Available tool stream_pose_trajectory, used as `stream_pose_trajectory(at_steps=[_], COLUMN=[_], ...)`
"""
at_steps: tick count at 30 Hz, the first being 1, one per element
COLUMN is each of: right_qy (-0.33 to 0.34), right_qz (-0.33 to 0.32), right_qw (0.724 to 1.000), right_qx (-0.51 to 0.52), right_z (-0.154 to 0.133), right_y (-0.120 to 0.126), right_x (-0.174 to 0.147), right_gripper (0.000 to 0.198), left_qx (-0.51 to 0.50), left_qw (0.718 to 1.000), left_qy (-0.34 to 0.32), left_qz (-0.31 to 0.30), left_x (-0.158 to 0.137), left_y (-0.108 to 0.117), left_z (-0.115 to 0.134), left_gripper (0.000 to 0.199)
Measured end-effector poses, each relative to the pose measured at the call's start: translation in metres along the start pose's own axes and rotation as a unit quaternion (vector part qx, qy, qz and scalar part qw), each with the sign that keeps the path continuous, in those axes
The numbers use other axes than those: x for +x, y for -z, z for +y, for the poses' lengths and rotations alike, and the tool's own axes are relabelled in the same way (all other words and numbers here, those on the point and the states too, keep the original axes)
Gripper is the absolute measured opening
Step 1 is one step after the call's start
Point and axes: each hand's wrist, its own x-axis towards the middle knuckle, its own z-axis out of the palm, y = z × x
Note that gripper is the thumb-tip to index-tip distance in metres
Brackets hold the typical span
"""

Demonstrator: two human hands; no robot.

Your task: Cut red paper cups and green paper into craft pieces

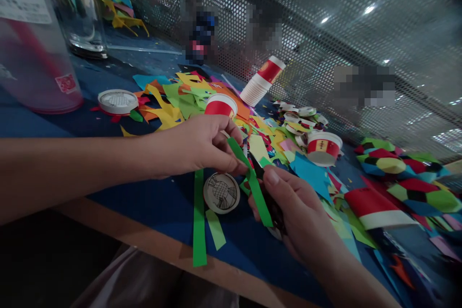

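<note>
My left hand (212, 147) pinches a green paper strip (259, 199) between thumb and fingers. Black-handled scissors (257, 167) sit in my right hand (292, 202), their blades up against the strip; the fingers partly hide the handles. Below my left hand lies a round white disc (221, 192) with a line drawing on it. A longer green strip (199, 231) hangs down over the table's front edge, and a short light-green piece (215, 230) lies beside it.
Coloured paper scraps (180, 94) cover the blue table (119, 72). Around them stand a red-and-white paper cup (221, 105), a leaning cup stack (263, 79) and another cup (324, 148). At left are a plastic drink cup (39, 67) and a glass jar (84, 33). Patchwork paper shapes (426, 195) lie right.
</note>
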Motion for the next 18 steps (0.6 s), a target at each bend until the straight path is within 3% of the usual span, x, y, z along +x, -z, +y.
stream_pose_trajectory(at_steps=[5, 18], right_qy=[0.005, 0.015], right_qz=[0.004, 0.015], right_qw=[1.000, 0.999], right_qx=[-0.023, -0.040], right_z=[0.0007, 0.0016], right_y=[0.0014, 0.0042], right_x=[-0.0010, -0.0015], right_gripper=[0.048, 0.049], left_qx=[0.044, 0.034], left_qw=[0.999, 0.999], left_qy=[0.001, 0.006], left_qz=[-0.015, -0.009], left_x=[-0.0007, 0.0002], left_y=[0.0021, 0.0025], left_z=[-0.0021, -0.0018], left_gripper=[0.043, 0.042])
